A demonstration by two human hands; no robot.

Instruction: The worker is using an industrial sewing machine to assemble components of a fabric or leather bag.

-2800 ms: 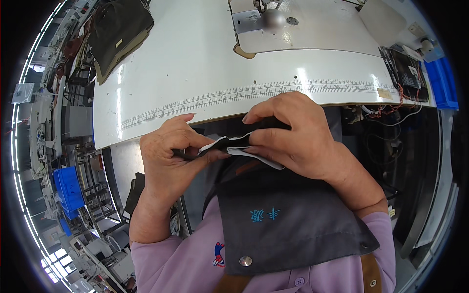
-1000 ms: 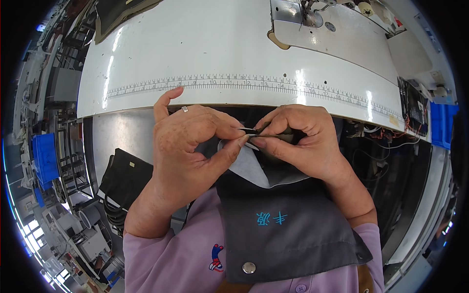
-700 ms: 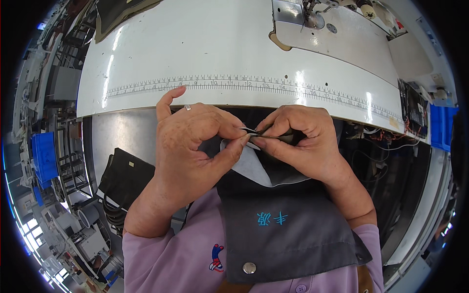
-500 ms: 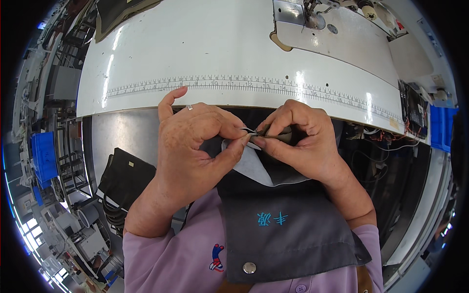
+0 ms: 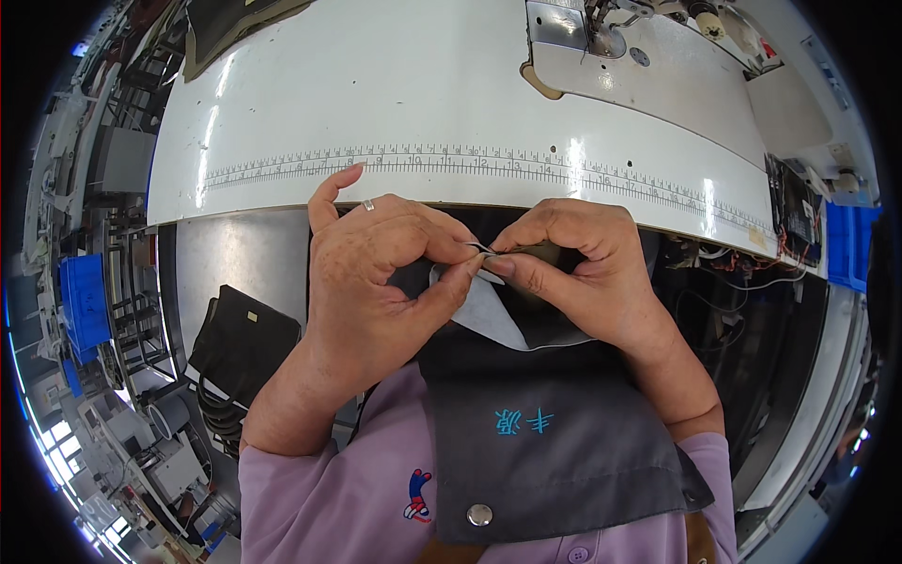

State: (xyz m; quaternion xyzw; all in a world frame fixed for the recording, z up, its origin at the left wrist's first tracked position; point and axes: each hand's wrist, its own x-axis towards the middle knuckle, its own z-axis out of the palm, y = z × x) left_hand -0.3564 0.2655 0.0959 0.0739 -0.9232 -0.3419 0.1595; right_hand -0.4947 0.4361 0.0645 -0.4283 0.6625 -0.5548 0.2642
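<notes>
Seen from the head camera, the person's bare left hand (image 5: 371,273), its little finger raised, and bare right hand (image 5: 597,268) meet thumb-and-forefinger, each pinching the upper edge of a folded dark cloth piece with a pale grey-white layer (image 5: 490,316), which hangs above a dark grey fabric apron (image 5: 573,470), just below the front edge of a glossy white sewing table (image 5: 376,103) printed with a ruler scale. A metal sewing-machine head (image 5: 598,33) stands beyond at upper right, and folded black cloth pieces (image 5: 242,340) lie left of the left forearm.
</notes>
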